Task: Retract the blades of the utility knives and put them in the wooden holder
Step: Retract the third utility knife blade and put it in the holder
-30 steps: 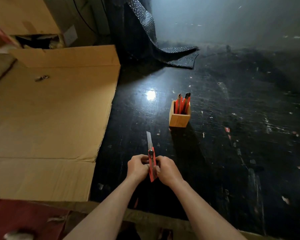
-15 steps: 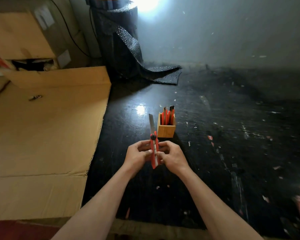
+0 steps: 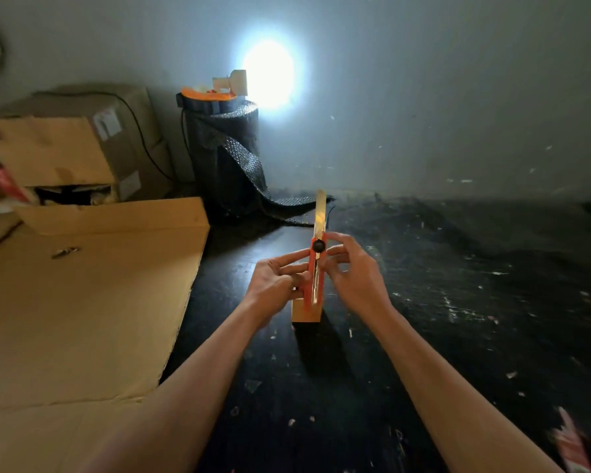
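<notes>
I hold a red utility knife point(image 3: 316, 268) upright in front of me, its blade point(image 3: 320, 209) still extended and pointing up. My left hand point(image 3: 277, 285) grips the lower handle from the left. My right hand point(image 3: 354, 278) holds the handle from the right, fingers near the black slider knob. Behind and below the knife stands the wooden holder point(image 3: 306, 312) on the black floor; my hands and the knife hide its top and what is in it.
Flattened cardboard point(image 3: 82, 302) covers the floor to the left, with boxes point(image 3: 69, 148) behind it. A roll of black bubble wrap point(image 3: 226, 148) stands against the wall under a bright light. Red scraps point(image 3: 574, 442) lie at the right edge.
The view has tilted up. Both hands have lifted the knife higher, so it now overlaps the holder. The blade remains extended.
</notes>
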`<state>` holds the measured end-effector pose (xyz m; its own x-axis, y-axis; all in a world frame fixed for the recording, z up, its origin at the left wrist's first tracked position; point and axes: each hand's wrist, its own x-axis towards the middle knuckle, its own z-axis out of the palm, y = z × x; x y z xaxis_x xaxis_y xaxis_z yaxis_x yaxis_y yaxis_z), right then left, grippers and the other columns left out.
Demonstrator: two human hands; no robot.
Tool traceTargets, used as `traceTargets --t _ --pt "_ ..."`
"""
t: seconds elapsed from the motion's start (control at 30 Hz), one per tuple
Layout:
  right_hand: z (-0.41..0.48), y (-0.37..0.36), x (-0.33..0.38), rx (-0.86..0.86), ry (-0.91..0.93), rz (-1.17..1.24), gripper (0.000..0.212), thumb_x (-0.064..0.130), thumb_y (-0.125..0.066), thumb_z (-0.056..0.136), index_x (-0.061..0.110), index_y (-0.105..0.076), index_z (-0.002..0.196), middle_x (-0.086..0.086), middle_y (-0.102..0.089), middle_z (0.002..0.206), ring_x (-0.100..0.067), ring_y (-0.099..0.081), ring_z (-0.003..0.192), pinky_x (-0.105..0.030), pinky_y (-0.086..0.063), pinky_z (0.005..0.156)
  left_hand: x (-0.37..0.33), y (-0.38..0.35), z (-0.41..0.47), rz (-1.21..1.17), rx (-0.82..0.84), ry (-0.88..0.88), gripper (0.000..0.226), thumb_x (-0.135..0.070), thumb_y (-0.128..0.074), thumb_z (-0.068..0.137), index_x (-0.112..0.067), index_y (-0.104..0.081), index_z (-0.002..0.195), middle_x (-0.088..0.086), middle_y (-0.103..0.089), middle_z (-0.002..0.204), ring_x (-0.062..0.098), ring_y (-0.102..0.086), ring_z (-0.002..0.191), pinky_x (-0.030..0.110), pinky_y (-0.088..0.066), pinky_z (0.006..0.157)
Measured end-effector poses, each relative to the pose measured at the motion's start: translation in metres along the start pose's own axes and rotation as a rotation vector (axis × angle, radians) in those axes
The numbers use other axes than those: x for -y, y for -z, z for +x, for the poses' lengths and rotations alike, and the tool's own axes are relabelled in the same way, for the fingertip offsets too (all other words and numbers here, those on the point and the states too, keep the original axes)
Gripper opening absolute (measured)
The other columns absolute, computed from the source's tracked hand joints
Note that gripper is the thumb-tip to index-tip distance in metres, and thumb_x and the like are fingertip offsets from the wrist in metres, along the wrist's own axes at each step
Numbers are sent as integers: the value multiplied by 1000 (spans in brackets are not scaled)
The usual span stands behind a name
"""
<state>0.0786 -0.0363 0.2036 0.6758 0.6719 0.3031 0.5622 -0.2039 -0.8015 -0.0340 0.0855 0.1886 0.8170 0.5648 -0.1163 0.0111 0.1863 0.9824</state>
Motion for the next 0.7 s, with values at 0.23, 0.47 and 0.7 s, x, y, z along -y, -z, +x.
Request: traceTargets --t 0.23,0.47,0.7 --pt "14 24 19 -47 120 -143 26 20 -65 95 22 -67 121 2 -67 116 -2 -59 96 -6 -41 66 -25 -13 -4 9 3 -45 57 26 -46 83 -5 -70 125 22 -77 110 47 -71 107 60 -57 92" --pt "5 31 19 -3 127 -161 29 18 -68 93 20 -69 122 2 -69 122 -9 -64 106 -4 -40 76 -34 -16 -6 20 -14 -51 50 22 -55 87 -7 -73 123 24 -77 108 49 -70 106 63 -57 90" --pt "-15 24 11 41 102 -118 29 17 -68 93 20 -68 121 3 -72 118 2 -58 103 4 -41 66 -34 -16 -9 -36 -9 -15 45 16 -62 90 -9 -71 126 14 -80 108 32 -78 98 47 -64 80"
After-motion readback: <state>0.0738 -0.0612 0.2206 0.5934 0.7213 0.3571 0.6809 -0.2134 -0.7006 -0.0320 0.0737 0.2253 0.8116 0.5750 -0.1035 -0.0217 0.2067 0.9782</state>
